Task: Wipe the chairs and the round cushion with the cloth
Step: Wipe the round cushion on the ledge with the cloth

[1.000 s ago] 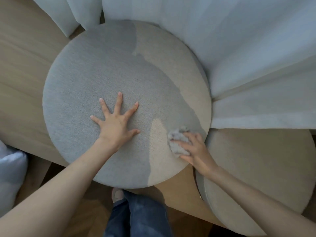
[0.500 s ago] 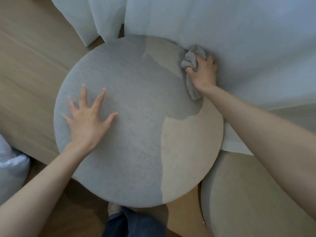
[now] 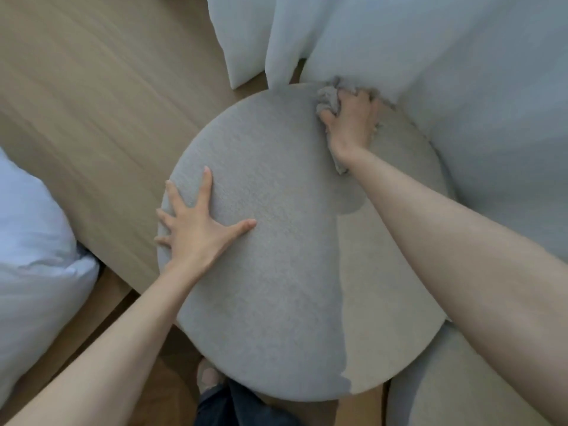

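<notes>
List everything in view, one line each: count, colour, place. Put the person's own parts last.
round cushion: one, grey, centre, partly sunlit.
cloth: one, grey, crumpled at the cushion's far edge.
second round seat: one, grey-beige, lower right corner, partly out of frame.
curtain: white folds across top and right; count unclear.
bedding: one white bundle, left edge.
wooden surface: tan, upper left.
jeans leg: one, dark blue, bottom centre.
foot: one, beside the jeans leg.
left hand: one, fingers spread flat on the cushion's left side.
right hand: one, gripping the cloth.
</notes>
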Available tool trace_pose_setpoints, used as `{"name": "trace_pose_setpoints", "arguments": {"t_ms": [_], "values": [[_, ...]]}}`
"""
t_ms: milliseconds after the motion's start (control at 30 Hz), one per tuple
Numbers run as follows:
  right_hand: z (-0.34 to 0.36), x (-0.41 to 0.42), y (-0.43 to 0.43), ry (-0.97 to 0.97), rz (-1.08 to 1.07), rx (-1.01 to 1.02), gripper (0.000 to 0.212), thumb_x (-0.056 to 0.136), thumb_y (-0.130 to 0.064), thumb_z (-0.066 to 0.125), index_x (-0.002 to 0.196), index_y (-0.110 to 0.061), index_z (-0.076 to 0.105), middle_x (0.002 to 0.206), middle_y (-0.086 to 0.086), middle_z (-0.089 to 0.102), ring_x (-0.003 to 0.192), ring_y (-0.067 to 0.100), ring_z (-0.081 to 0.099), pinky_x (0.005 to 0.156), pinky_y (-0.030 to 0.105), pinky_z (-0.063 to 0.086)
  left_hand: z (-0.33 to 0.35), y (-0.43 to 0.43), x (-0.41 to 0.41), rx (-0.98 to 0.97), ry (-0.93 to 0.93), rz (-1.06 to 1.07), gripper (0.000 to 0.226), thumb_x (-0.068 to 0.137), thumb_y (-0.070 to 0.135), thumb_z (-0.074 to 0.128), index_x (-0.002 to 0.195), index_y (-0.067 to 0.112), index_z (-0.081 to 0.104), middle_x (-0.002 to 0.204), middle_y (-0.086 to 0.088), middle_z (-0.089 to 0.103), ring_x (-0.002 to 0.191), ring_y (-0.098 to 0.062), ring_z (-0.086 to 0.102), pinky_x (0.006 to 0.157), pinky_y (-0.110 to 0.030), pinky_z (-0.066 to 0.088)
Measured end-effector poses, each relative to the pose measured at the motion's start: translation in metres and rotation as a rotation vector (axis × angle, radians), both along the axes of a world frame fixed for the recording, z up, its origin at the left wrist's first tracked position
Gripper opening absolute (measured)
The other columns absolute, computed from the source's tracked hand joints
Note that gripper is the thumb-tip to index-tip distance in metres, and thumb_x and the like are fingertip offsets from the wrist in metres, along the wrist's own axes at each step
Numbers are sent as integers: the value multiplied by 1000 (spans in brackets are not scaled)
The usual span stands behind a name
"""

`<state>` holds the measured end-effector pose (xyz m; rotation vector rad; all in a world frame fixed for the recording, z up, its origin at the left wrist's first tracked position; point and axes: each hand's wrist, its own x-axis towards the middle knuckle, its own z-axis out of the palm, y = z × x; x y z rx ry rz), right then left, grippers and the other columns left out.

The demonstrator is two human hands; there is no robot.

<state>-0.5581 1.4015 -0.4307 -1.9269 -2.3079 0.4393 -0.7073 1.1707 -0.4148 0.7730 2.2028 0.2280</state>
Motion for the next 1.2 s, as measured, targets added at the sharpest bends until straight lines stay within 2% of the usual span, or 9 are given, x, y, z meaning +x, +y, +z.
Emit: {"name": "trace_pose_setpoints", "arguments": {"t_ms": [233,400,533,667,767,833,967,1100,1200], "values": [[4,-92,-36,88,544,-91,31,93,-32,53,121,-21,59,130,7,46,122,30,33,96,34,33,0,1,3,-8,30,0,112,60,72,70,141,61,-5,157,-5,-21,142,-47,-8,105,-74,8],[10,-65,-29,1,728,-71,36,90,-30,57,124,-20,57,135,8,43,122,31,35,87,34,33,2,2,3,-33,25,-28,112,62,74,67,140,60,-12,155,-7,-28,141,-48,-12,104,-75,7],[12,42,0,-126,394,-23,47,88,-27,58,134,-19,51,138,16,41,124,35,36,97,40,35,0,1,3,-28,19,-30,111,63,74,65,140,60,-13,154,-6,-30,141,-47,-14,104,-74,6],[14,136,-8,-206,-20,-24,49,91,-30,54,138,-17,46,144,20,38,131,34,35,106,38,25,-5,-2,5,15,38,-4,110,60,75,66,139,62,-10,156,-5,-26,142,-45,-13,105,-72,3],[5,122,-23,-93,-282,-12,47,91,-29,55,136,-17,49,143,17,38,127,36,40,104,38,27,-9,-5,5,68,62,6,110,56,78,66,139,63,-3,158,-4,-20,144,-41,-9,106,-70,4],[1,88,-24,-5,-305,19,43,90,-28,57,131,-17,54,140,15,42,124,34,44,105,37,31,-12,-11,1,113,65,-9,109,54,79,65,141,61,2,159,-1,-14,145,-36,-5,109,-67,6],[-3,-7,-45,146,-40,-15,39,90,-28,56,129,-21,55,142,9,40,127,31,39,107,34,29,-15,-30,-24,227,-4,-51,113,55,73,66,148,46,8,160,3,2,144,-28,7,114,-49,13],[1,-94,-98,130,300,-39,38,90,-30,57,127,-22,56,138,5,41,114,29,41,97,32,31,-20,-35,-41,271,-4,-146,117,65,50,80,154,20,9,161,1,4,147,-19,6,112,-26,3],[5,-121,-126,38,617,-71,37,89,-34,56,125,-25,57,136,2,44,114,27,43,95,34,35,-22,-35,-43,273,-24,-164,120,65,47,81,153,15,7,161,-1,3,147,-17,4,110,-22,2]]}}
